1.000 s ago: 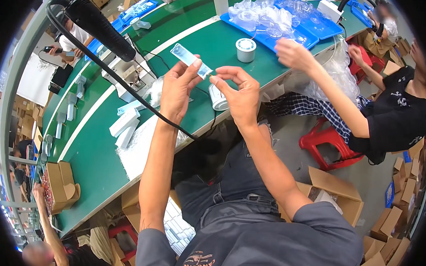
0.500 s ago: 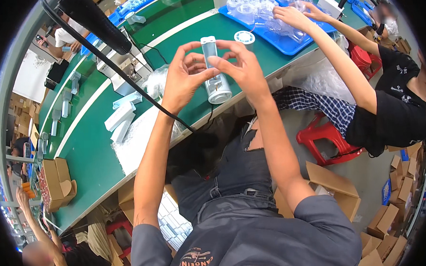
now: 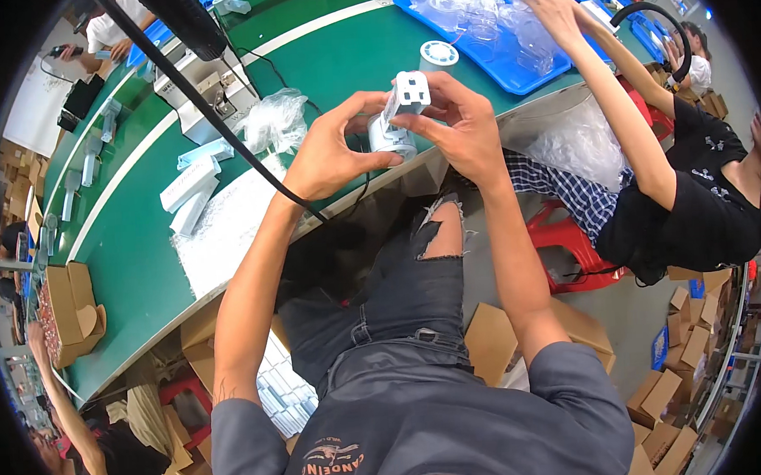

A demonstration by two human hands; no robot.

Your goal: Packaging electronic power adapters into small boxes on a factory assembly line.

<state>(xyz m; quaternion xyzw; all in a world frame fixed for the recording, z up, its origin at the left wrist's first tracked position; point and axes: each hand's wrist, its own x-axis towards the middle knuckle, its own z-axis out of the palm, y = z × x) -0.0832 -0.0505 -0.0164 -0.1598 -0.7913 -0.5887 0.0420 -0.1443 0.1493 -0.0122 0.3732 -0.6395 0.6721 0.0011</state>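
Between my two hands, just over the near edge of the green table, is a pale device with a slim rectangular body and a round clear-and-white part [image 3: 410, 92]. Its white end, marked by small dark square openings, faces up. My left hand [image 3: 330, 155] curls around the left side, its thumb at the round part. On the other side my right hand [image 3: 468, 132] grips the body, thumb across its front. Fingers cover some of the device. Beyond it, a round white piece with holes in its top [image 3: 439, 54] rests on the table.
Small pale boxes [image 3: 193, 195], a crumpled clear bag [image 3: 278, 119] and a grey machine [image 3: 209, 96] stand left of my hands. A black cable [image 3: 214, 117] crosses in front. At right, a co-worker's hands [image 3: 553, 13] are over a blue tray [image 3: 518, 85] of clear plastic parts.
The device has tipped so its end with the openings now faces up; before, its long side and round clear part showed. Both hands have shifted their grip. The co-worker's hands have moved away from me.
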